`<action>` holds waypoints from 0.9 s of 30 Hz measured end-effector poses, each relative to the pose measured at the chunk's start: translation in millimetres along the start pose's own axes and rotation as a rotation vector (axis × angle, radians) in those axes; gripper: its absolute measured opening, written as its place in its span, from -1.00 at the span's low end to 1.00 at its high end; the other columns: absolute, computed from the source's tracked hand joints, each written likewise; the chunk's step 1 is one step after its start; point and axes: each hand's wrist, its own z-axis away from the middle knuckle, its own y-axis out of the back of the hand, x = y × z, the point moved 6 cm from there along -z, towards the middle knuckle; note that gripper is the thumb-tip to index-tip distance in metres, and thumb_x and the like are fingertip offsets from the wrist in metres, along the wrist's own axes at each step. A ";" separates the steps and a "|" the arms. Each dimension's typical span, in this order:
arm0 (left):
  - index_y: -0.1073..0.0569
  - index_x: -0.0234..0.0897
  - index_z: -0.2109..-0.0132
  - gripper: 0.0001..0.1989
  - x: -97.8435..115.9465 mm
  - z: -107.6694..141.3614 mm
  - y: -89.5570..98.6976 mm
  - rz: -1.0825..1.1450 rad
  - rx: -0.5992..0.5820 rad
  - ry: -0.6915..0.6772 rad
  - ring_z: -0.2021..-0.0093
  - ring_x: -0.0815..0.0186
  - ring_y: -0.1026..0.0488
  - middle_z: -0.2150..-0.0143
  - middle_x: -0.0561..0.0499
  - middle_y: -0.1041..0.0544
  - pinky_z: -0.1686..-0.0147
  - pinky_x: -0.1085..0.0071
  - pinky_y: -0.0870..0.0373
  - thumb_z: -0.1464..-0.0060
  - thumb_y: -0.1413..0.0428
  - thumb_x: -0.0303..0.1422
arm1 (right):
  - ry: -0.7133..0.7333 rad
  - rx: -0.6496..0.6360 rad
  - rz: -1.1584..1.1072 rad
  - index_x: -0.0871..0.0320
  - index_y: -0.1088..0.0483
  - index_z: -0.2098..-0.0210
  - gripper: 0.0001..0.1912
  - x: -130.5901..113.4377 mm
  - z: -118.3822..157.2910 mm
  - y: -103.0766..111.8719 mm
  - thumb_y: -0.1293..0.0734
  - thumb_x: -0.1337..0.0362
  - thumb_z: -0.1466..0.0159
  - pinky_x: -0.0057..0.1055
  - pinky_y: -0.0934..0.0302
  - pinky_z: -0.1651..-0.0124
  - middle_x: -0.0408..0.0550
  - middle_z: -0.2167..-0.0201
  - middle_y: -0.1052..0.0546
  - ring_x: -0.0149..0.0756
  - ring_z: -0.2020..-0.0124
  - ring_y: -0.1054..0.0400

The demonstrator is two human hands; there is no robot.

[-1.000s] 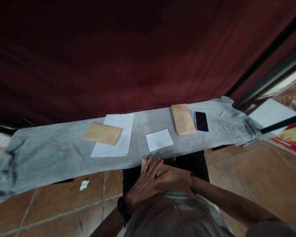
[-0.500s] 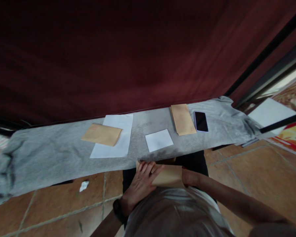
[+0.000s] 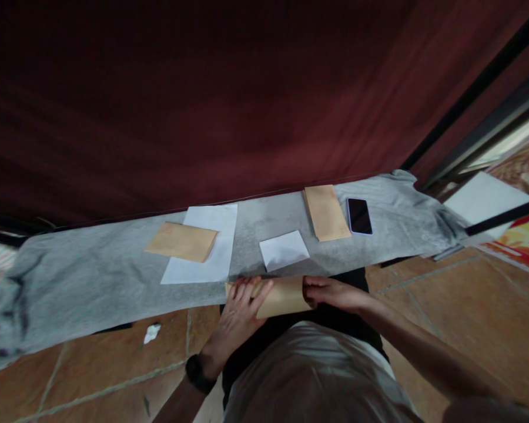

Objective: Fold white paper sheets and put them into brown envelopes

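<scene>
Hands, two and both bare, are on one brown paper envelope (image 3: pixel 282 296). Farther out come one small white card (image 3: pixel 285 249), one large white sheet (image 3: pixel 198 274), one second envelope (image 3: pixel 183 241), one stack of envelopes (image 3: pixel 327 214) and one phone (image 3: pixel 360 216).

The left hand (image 3: pixel 240 311) clasps the left end of the brown paper envelope, its fingers over the far edge and its thumb lying across the paper. The right hand (image 3: pixel 332 292) is at the opposite end, where its fingers seem to reach into the mouth; shadow covers their tips, so whether they pinch anything cannot be told. Between the hands the envelope bows slightly, above dark trousers (image 3: pixel 341 317) and in front of the near table edge. One black watch (image 3: pixel 198 374) circles the left wrist.

Grey cloth (image 3: pixel 114 264) covers the long, narrow table. On it, the small white card lies just beyond the held envelope; the second envelope rests across the large sheet to the left, partly overhanging its side; the stack lies to the right, with the phone just beside it.

Behind the table hangs a dark red curtain (image 3: pixel 224 117). Below are brown floor tiles (image 3: pixel 101 352), with one crumpled white scrap (image 3: pixel 151 333) on them. At the far right shows a red and yellow printed panel (image 3: pixel 522 238).
</scene>
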 end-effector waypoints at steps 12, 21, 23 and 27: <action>0.16 -0.25 -0.50 0.05 -62.6 13.0 -5.3 -0.076 0.042 0.243 -0.22 -0.10 -0.34 -0.24 -0.28 -0.37 -0.18 0.00 -0.28 -0.06 -0.28 -0.22 | -0.082 0.730 0.919 0.17 -0.33 -0.13 -0.56 12.8 -60.6 75.1 -0.34 0.10 -0.35 -0.28 -0.28 -0.04 0.16 -0.02 -0.49 -0.09 0.00 -0.44; 0.14 -0.22 -0.50 0.06 -70.4 14.4 -10.8 -0.097 0.051 0.274 -0.18 -0.09 -0.37 -0.22 -0.26 -0.39 -0.17 0.03 -0.30 -0.05 -0.30 -0.20 | -0.193 0.815 0.965 0.27 -0.36 0.01 -0.64 15.9 -91.8 64.6 -0.38 0.19 -0.29 -0.29 -0.24 -0.05 0.22 0.09 -0.52 -0.01 -0.02 -0.42; 0.14 -0.22 -0.50 0.07 -71.7 13.7 -11.7 -0.093 0.066 0.272 -0.18 -0.09 -0.37 -0.22 -0.25 -0.39 -0.17 0.04 -0.30 -0.04 -0.31 -0.21 | -0.185 0.809 0.916 0.22 -0.37 0.04 -0.69 18.3 -93.5 68.9 -0.39 0.22 -0.27 -0.31 -0.24 -0.05 0.15 0.11 -0.53 -0.06 -0.01 -0.43; 0.16 -0.20 -0.50 0.06 -73.3 13.4 -14.5 -0.118 0.090 0.258 -0.17 -0.09 -0.38 -0.22 -0.25 -0.39 -0.15 0.04 -0.31 -0.04 -0.30 -0.23 | -0.100 0.849 0.810 0.15 -0.38 0.18 -0.80 22.5 -94.0 73.6 -0.38 0.32 -0.19 -0.30 -0.26 -0.04 0.05 0.17 -0.52 -0.11 0.04 -0.41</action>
